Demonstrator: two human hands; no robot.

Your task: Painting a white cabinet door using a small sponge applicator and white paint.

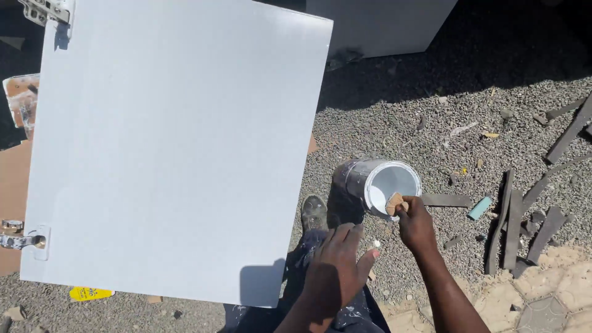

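Now right hand [417, 227] pinching a sponge [394, 202] at the paint can [377, 182] rim (left hand [336, 268] hovering open, empty, beside the white door panel [172, 148]).

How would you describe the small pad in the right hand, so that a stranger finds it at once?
Start at the big white panel; right of it, on the gravel, stands a paint can. At its rim, the right hand pinches a small tan pad, the only brownish thing touching the white paint.

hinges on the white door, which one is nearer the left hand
The lower hinge at the white door's bottom left corner is nearer the left hand; the other hinge sits at the top left corner, farther up.
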